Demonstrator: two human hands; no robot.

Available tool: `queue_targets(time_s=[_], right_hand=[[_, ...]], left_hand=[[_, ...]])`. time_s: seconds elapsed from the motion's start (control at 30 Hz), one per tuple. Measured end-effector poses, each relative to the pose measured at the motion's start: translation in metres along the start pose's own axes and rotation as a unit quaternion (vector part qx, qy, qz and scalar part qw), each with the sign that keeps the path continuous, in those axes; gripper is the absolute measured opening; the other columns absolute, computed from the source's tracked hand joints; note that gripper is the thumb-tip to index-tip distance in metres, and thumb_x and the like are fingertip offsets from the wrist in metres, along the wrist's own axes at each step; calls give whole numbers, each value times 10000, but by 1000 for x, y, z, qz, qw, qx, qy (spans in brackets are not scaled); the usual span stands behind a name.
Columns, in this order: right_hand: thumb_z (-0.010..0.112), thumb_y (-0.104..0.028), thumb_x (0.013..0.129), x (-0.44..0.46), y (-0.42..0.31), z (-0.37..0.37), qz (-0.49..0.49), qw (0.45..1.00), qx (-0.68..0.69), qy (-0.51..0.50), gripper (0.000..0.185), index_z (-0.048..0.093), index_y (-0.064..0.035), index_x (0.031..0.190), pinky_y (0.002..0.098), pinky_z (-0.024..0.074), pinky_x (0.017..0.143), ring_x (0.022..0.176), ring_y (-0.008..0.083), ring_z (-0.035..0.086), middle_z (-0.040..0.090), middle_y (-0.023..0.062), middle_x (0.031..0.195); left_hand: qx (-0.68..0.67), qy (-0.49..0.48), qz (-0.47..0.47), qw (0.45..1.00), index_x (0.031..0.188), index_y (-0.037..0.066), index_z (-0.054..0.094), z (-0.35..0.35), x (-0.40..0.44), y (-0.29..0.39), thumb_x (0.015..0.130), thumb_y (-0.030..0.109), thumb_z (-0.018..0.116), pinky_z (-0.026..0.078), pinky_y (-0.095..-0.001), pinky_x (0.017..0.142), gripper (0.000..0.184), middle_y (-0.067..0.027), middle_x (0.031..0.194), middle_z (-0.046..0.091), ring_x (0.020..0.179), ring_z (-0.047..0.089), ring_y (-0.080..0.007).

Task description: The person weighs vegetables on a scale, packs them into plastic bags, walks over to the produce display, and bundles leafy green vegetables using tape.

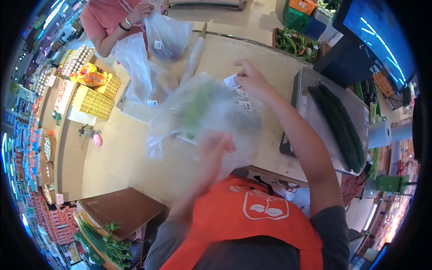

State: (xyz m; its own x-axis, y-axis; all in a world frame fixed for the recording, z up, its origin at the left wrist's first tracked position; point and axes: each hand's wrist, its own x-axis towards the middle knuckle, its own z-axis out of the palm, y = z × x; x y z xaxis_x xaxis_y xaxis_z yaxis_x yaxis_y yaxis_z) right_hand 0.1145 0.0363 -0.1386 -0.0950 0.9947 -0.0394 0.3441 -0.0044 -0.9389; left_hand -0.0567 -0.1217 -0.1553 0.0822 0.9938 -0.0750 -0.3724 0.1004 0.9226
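My right hand pinches a white printed label above the counter. Beneath it, a clear plastic bag with green leafy contents lies across the counter, bearing two more labels near its right side. My left hand, blurred by motion, is at the bag's near edge, fingers curled; whether it grips the plastic is hard to make out. To the right, long dark green gourds rest on the metal scale. Farther back, a person in a pink shirt holds a white plastic bag.
Another filled bag stands at the counter's far left beside a clear plastic roll. Yellow egg trays line the left side. A brown box is at the near left. A monitor rises at the back right.
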Motion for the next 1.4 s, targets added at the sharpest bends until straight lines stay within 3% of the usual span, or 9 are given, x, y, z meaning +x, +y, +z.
queue_targets(time_s=[0.33,0.47,0.57,0.63,0.77,0.93,1.03,1.2,1.4], right_hand=[[541,-287,833,-1,11,33,-150,790,-592,49,612,296,-185,1384,419,434,881,1094,300,495,444,159,1300],[624,-349,779,-47,-34,-69,17,919,-390,50,665,376,-92,1340,402,361,972,1193,337,421,398,188,1341],[742,-393,644,-131,-42,-159,-9,866,-486,119,872,357,-19,1331,383,313,1017,1216,355,401,428,234,1295],[773,-377,598,-183,-9,-192,147,787,-595,73,989,269,-35,1377,367,279,1041,1236,360,365,369,225,1344],[732,-254,581,-190,19,-208,79,895,-426,102,919,297,-34,1360,368,296,1029,1230,339,384,384,213,1333],[703,-212,531,-181,-55,-163,5,869,-485,102,839,375,-6,1276,340,345,969,1130,303,468,493,159,1185],[787,-292,571,-187,-147,-121,-111,992,56,7,909,332,-36,1316,325,454,759,905,204,527,467,89,1037],[723,-245,697,-150,-207,7,-376,773,402,-315,763,321,-49,1315,420,444,812,956,288,488,425,113,1084],[759,-121,584,-113,-164,100,-303,872,295,-246,746,371,-18,1213,382,441,863,883,246,532,490,140,992]], left_hand=[[-41,-63,-7,997,861,60,494,-8,5,1,891,85,540,423,-249,602,60,-49,706,573,627,534,-114],[-14,-63,20,998,991,13,544,-7,2,17,877,92,550,432,-259,768,139,-58,917,565,861,525,-109],[122,10,110,986,1054,31,507,-40,-14,-2,877,220,573,384,-316,842,267,-86,953,535,909,505,-174],[293,19,252,922,1159,17,452,-72,-24,13,822,205,640,355,-352,896,430,-125,1068,505,1019,475,-217],[504,413,417,633,1273,15,338,-85,-21,35,700,137,753,252,-394,998,718,-163,1238,387,1177,366,-252],[338,370,235,833,1160,-24,450,-116,-2,35,727,145,744,394,-347,892,550,-130,1066,515,998,506,-207],[256,309,265,877,990,-1,551,-127,16,30,827,143,651,448,-215,673,239,-30,833,590,729,561,-104],[111,173,155,966,919,46,615,-103,26,71,855,183,620,353,-194,462,152,47,640,522,520,441,-23],[80,40,117,989,994,74,664,-113,31,92,895,299,563,296,-182,448,266,60,590,480,502,384,-16]])
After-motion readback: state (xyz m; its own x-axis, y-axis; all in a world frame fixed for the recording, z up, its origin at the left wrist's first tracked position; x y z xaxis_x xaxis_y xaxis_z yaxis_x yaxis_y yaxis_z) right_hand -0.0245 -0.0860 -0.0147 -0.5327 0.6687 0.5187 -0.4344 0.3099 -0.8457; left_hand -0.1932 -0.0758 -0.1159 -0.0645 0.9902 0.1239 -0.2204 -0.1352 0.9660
